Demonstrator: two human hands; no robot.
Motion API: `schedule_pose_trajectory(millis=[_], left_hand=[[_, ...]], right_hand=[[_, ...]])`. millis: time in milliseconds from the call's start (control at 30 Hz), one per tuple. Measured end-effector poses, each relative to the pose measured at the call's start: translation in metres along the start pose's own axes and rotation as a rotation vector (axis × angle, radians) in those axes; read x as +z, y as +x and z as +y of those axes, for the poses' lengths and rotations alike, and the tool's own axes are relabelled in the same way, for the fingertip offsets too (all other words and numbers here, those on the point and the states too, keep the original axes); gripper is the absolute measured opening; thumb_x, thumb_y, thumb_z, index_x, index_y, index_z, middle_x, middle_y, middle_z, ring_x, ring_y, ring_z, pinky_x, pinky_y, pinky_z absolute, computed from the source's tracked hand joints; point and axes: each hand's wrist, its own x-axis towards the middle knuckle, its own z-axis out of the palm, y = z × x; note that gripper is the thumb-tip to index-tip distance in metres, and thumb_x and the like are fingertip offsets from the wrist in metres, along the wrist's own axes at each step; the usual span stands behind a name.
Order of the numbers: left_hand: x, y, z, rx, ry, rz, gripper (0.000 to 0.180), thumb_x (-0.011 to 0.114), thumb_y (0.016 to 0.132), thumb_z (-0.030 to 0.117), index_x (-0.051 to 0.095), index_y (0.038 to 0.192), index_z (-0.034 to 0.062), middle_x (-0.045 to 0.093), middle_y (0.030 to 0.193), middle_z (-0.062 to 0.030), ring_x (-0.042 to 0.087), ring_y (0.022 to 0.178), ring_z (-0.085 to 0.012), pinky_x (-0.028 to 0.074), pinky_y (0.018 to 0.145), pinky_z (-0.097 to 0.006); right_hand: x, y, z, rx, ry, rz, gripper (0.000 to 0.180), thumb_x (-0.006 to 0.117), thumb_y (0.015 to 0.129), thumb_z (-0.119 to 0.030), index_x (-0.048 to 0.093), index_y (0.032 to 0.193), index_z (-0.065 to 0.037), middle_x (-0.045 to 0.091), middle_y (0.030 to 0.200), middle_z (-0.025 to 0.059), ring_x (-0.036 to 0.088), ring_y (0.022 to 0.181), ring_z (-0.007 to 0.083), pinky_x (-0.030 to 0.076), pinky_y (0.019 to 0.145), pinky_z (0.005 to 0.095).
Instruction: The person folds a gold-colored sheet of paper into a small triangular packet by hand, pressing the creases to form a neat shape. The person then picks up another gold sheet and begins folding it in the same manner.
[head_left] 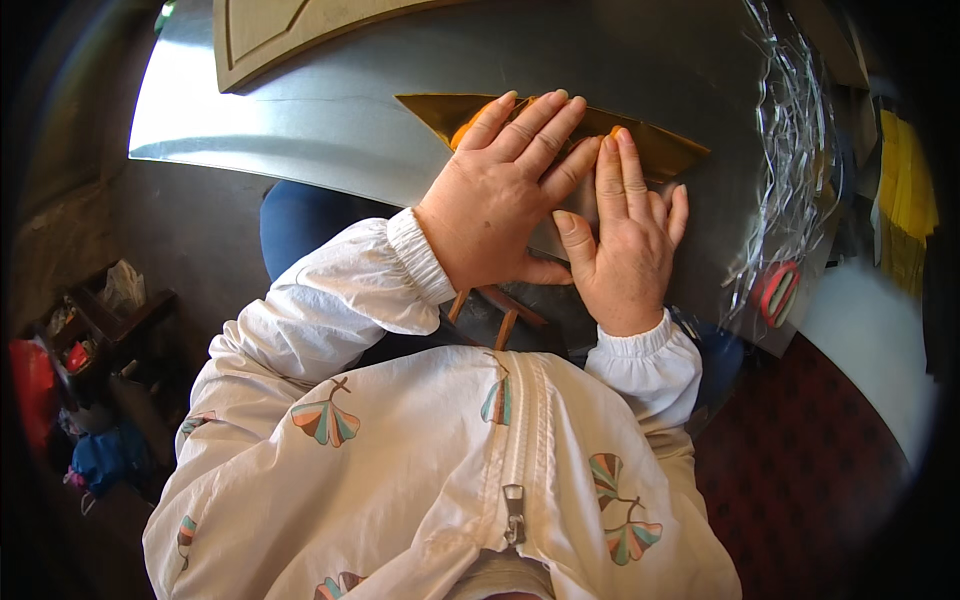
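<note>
A shiny gold sheet [660, 150], pointed at its left end, lies on the grey metal tabletop [680, 60] under my fingertips. My left hand [495, 190] rests flat across its middle with the fingers stretched out. Something orange [466, 133] shows beside and beneath those fingers; most of it is covered, so its kind cannot be made out. My right hand [632, 225] lies close by on the right, fingers extended, two fingertips pressing near another bit of orange at the sheet's edge. The thumbs of both hands almost meet, and neither hand grasps anything.
A wooden panel [290, 45] with a grooved border sits at the far left of the table. Crinkled silver strips [795, 130] hang along the right, above a red ring-shaped object [777, 293]. Yellow strips [905, 180] are farther right. Cluttered dark shelving [115, 320] stands at lower left.
</note>
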Motion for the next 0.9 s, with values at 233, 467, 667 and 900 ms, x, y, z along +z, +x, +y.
schedule_pose_trajectory(millis=[233,467,667,900], left_hand=[[-0.047,-0.066,-0.030,-0.116,0.386,-0.168,0.116,0.047,0.072,0.089,0.037,0.150,0.0047,0.036,0.157,-0.0099,0.030,0.147,-0.0231,0.010,0.122,-0.051],[-0.049,-0.045,-0.053,0.085,0.319,0.162,0.091,0.055,0.084,0.074,0.038,0.151,0.0152,0.028,0.160,-0.0117,0.024,0.149,-0.0296,0.018,0.120,-0.053],[-0.007,-0.032,-0.004,-0.063,0.342,0.016,0.084,0.071,0.077,0.055,0.045,0.145,0.0122,0.039,0.152,-0.0116,0.038,0.138,-0.0314,0.037,0.107,-0.047],[0.004,-0.048,0.039,-0.104,0.273,0.109,0.071,0.079,0.068,0.028,0.056,0.133,0.0102,0.052,0.124,-0.0076,0.048,0.121,-0.0257,0.045,0.095,-0.039]], right_hand=[[0.001,-0.002,0.001,-0.029,-0.042,0.037,0.069,0.049,0.095,-0.058,0.050,0.144,-0.009,0.043,0.153,0.0063,0.060,0.101,0.0271,0.025,0.111,0.0586],[0.004,0.005,0.014,-0.142,-0.030,0.117,0.060,0.052,0.096,-0.053,0.056,0.138,-0.011,0.050,0.147,0.0064,0.060,0.102,0.0264,0.027,0.111,0.0593],[-0.027,0.012,0.020,-0.171,-0.151,0.110,0.057,0.061,0.091,-0.046,0.058,0.136,-0.010,0.052,0.144,0.0055,0.059,0.100,0.0245,0.026,0.113,0.0561],[0.019,-0.038,-0.021,-0.196,0.090,0.223,0.045,0.071,0.080,-0.011,0.064,0.125,-0.005,0.058,0.137,0.0076,0.063,0.091,0.0222,0.036,0.109,0.0506]])
